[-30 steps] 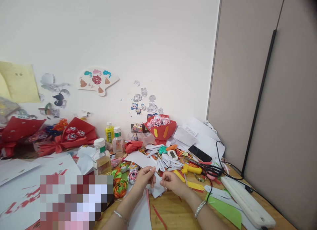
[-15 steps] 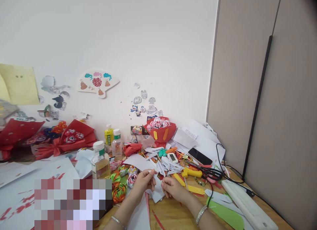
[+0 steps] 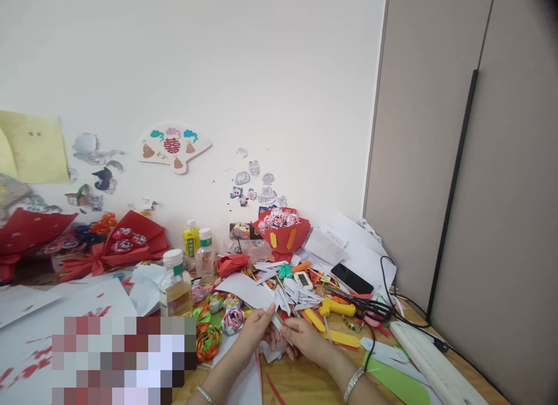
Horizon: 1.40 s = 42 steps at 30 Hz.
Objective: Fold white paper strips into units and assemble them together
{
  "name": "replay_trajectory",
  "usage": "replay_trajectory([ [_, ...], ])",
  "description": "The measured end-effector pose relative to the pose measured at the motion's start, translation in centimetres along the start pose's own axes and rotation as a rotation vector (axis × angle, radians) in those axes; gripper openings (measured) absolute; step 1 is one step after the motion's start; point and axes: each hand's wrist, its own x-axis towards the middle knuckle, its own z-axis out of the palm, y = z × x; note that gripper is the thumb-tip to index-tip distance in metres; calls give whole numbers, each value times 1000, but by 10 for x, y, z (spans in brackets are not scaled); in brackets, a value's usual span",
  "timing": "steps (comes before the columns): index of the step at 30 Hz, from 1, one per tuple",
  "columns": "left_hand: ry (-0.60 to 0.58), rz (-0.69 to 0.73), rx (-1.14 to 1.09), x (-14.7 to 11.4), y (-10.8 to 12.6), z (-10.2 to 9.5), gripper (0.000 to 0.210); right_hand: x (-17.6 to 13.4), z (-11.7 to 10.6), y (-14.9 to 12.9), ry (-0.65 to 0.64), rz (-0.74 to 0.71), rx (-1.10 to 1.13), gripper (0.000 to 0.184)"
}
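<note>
My left hand (image 3: 260, 329) and my right hand (image 3: 303, 337) are close together over the near middle of the table. Between their fingertips shows a small white paper strip (image 3: 278, 322), pinched from both sides; its lower part is hidden by the fingers. Beneath them lies crumpled white paper (image 3: 272, 352). Just left of my left hand sit a pink-and-white folded paper rose (image 3: 232, 322) and an orange-and-green one (image 3: 208, 342). Beyond the hands, white paper strips (image 3: 300, 294) are piled loosely. A yellow-handled tool (image 3: 337, 307) lies to the right of my right hand.
A red-wrapped bouquet (image 3: 283, 236) stands at the back by the wall. Bottles, the nearest a clear one (image 3: 176, 291), stand to the left. A phone (image 3: 352, 277), black cables (image 3: 379, 306) and a white power strip (image 3: 436, 364) lie to the right.
My hands have come closer together and the fingers now meet around the white paper strip, which shows between them. The things on the table look unchanged.
</note>
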Motion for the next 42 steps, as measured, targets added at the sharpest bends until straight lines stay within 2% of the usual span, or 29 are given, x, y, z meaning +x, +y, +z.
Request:
replay_trajectory([
  [4, 106, 29, 13, 3, -1, -3, 56, -1, 0, -2, -8, 9, -42, 46],
  [10, 123, 21, -52, -1, 2, -5, 57, 0, -1, 1, 43, -20, -97, 46],
  [15, 200, 38, -16, 1, 2, -8, 54, -1, 0, 0, 39, -13, -90, 46],
  [21, 165, 40, -49, 0, 3, -6, 56, -2, 0, -1, 29, 20, -113, 47],
  [26, 198, 23, -60, -5, 8, -6, 55, -1, -1, 2, 17, 20, -108, 47],
  [31, 253, 40, -55, -1, 3, -10, 54, -1, -2, 1, 15, -9, -143, 47],
  [38, 133, 57, 5, 2, 3, -7, 46, -4, -2, -4, 97, -42, -123, 43],
  [42, 169, 90, 86, 0, 5, -6, 43, -3, -1, -4, 71, -30, -90, 44],
])
